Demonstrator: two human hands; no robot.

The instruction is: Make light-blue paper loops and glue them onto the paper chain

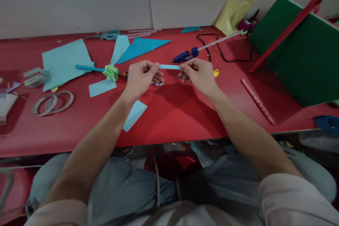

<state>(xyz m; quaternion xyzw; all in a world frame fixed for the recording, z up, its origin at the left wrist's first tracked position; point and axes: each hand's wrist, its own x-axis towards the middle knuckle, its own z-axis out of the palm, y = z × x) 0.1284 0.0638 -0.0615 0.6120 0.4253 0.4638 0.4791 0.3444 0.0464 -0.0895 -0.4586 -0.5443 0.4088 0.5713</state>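
Note:
A narrow light-blue paper strip [170, 67] is stretched level between both my hands, a little above the red table [172, 113]. My left hand [143, 77] pinches its left end, fingers curled. My right hand [199, 73] pinches its right end in the same way. Left of my left hand lies a green paper flower [111, 72] on a blue stick [86, 67]. A blue glue gun [185, 55] with a white glue stick lies just beyond my right hand.
Light-blue paper pieces [65, 61] lie scattered at the left, with tape rings [53, 102] and scissors [108, 35]. At the right stand a green board [299, 46], a red strip [258, 102], a black cable [225, 58] and yellow paper [237, 7].

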